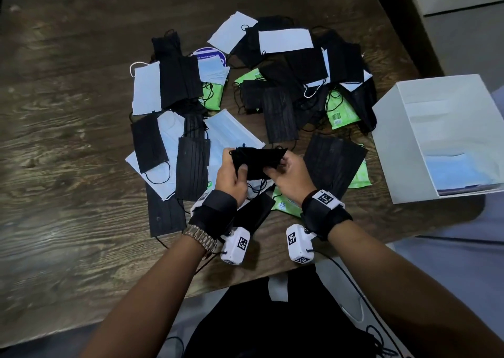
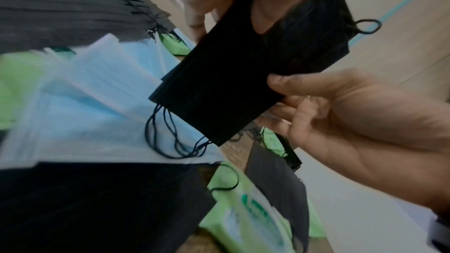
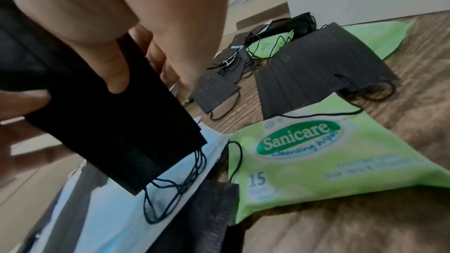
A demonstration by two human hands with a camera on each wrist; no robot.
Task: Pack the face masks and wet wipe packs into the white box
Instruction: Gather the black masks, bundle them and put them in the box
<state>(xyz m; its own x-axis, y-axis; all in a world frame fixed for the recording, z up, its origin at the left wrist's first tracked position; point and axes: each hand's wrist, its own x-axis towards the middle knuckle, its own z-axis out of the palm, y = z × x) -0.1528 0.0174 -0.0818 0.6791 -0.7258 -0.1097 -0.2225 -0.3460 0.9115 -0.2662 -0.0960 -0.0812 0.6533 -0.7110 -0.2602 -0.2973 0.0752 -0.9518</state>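
Masks are mostly still out on the wooden table [image 1: 68, 112]. Both hands hold a small black stack [image 1: 257, 161] up above the pile near the table's front edge. Left hand [image 1: 231, 176] pinches its left end, thumb on top and fingers curled under. Right hand [image 1: 290, 179] pinches the right end the same way. Left wrist view shows several black masks pressed together, ear loops [image 2: 175, 138] dangling from the lower end (looks like squaring up the stack, my guess).

White box [image 1: 395, 145] sits open at the right side of the table, well apart from the hands. Some light blue masks [image 1: 458, 172] already lie inside, so packing has begun. How full it is I cannot tell.

Left to do, judging by the spread: plenty. Black, white and blue masks lie scattered and overlapping across the middle of the table. Green wipe packs are all still out too: one near pack [image 3: 316, 157] just beside the right wrist, another [image 1: 341, 109] half buried by black masks close to the box, others poking out under the pile. No wipe pack is visible in the box. Early stage, most items unpacked.
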